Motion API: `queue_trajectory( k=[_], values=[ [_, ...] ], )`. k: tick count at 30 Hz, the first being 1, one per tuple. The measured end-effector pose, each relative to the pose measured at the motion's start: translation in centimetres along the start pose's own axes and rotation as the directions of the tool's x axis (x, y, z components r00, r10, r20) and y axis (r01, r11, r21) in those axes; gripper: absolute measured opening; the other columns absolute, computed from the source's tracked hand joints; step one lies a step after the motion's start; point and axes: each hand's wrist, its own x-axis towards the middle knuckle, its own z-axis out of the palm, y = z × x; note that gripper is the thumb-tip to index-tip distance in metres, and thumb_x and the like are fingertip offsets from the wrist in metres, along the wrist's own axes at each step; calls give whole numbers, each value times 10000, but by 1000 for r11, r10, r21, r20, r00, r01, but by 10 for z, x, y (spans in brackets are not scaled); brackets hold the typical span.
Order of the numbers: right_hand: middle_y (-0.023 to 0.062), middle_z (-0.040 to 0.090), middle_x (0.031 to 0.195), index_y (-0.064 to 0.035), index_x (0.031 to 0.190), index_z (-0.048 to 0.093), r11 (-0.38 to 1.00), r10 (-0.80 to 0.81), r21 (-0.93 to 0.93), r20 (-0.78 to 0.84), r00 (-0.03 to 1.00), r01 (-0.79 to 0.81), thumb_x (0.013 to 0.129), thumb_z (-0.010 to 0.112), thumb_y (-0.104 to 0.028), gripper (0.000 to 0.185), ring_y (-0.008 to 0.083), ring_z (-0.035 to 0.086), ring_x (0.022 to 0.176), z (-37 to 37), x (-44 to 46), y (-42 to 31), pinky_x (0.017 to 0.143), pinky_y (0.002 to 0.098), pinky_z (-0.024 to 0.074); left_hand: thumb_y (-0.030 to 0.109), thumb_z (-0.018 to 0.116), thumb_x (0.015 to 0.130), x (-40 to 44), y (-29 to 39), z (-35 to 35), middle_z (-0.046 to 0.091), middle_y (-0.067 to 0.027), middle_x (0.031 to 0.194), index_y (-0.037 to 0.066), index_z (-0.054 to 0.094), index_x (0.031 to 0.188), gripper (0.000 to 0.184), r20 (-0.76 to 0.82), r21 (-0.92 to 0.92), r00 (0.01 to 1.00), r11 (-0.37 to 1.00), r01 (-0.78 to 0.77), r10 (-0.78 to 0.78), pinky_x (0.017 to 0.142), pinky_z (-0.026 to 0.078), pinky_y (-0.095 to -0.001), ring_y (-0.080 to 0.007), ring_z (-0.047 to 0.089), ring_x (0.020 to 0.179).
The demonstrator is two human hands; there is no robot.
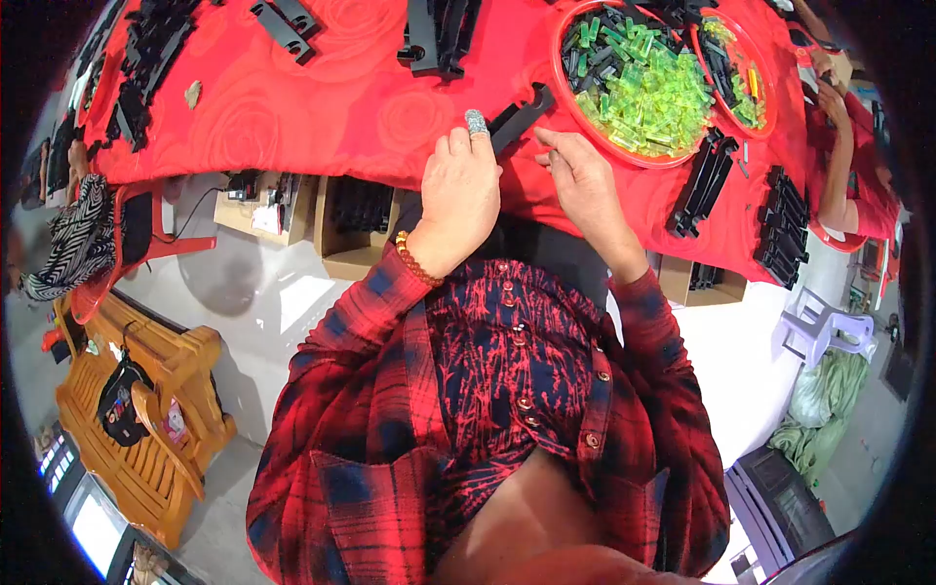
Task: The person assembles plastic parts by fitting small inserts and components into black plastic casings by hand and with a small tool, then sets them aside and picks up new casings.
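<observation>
My left hand (462, 193), with a grey wrapping on one fingertip and a beaded bracelet at the wrist, is closed on the lower end of a long black plastic part (520, 115). The part slants up to the right over the red cloth. Just right of it is my right hand (583, 183), its fingers curled together near the part; anything between them is too small or hidden to make out. Beyond that hand stands a red basin (564, 90) holding translucent yellow-green pieces (648, 88) and small black pieces (609, 49).
The red tablecloth (263, 122) carries black part stacks (702, 183) on both sides. A smaller red basin (770, 97) sits at right. Cardboard boxes (356, 261) stand under the table. Other people sit at both ends; one person's arm (836, 161) shows at right. A wooden bench (127, 409) is at left.
</observation>
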Motion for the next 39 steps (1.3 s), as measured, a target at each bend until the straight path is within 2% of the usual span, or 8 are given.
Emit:
queue_trajectory(
  k=[10,18,21,22,25,34,38,39],
  values=[
    [175,642,1019,12,1189,606,996,28,-82,7,1000,-28,922,502,60,291,258,688,871,-28,-7,-18,786,339,554,157,776,734,2,1,7,577,-164,992,-67,470,1325,702,-30,38,999,999,-19,20,765,520,-411,-331,596,928],
    [117,667,1101,-16,1209,630,992,-31,-126,-74,997,21,945,495,49,303,186,677,969,-76,-1,-58,858,304,531,257,751,807,4,6,-28,600,-183,978,-27,457,1322,658,141,-26,988,997,71,-66,727,541,-458,-349,649,909],
    [144,645,1233,51,1243,606,975,-193,-145,-171,966,169,967,503,-9,300,186,663,1014,-124,2,-115,899,314,514,291,667,903,11,-15,-70,645,-185,1028,32,551,1300,488,28,-315,999,949,-7,17,738,543,-390,-293,658,854],
    [164,640,1240,56,1239,606,761,-311,-609,-39,950,224,980,498,-65,305,230,663,1023,-150,3,-150,949,346,498,264,635,930,18,-18,-89,663,-177,1036,17,578,1273,427,-27,-463,999,885,-49,41,744,542,-372,-271,662,848],
    [164,642,1232,54,1236,607,805,-301,-550,-51,952,224,982,496,-73,306,229,665,1015,-156,-3,-155,933,341,499,170,591,953,27,-4,-175,701,-140,1024,-22,622,1201,315,-257,-654,964,746,-121,-68,785,537,-334,-235,679,860],
    [164,653,1198,47,1223,612,933,-255,-291,-110,961,214,989,486,-112,309,223,673,978,-172,-27,-184,859,317,505,147,591,947,-2,5,-207,702,-145,1030,-30,628,1184,299,-291,-715,956,656,-243,36,813,535,-335,-235,679,882],
    [164,658,1183,44,1217,614,960,-248,-164,-125,961,227,992,481,-129,313,220,677,962,-178,-33,-195,826,307,507,136,590,945,48,107,-241,703,-147,1033,-34,632,1176,291,-325,-735,943,608,-300,72,827,534,-335,-235,679,894],
    [164,659,1179,43,1216,614,964,-249,-132,-127,960,232,993,480,-133,314,219,678,958,-180,-33,-195,818,304,508,133,590,944,21,59,-231,703,-147,1033,-35,632,1174,289,-336,-739,938,596,-315,80,830,533,-335,-235,679,897]
  ],
)
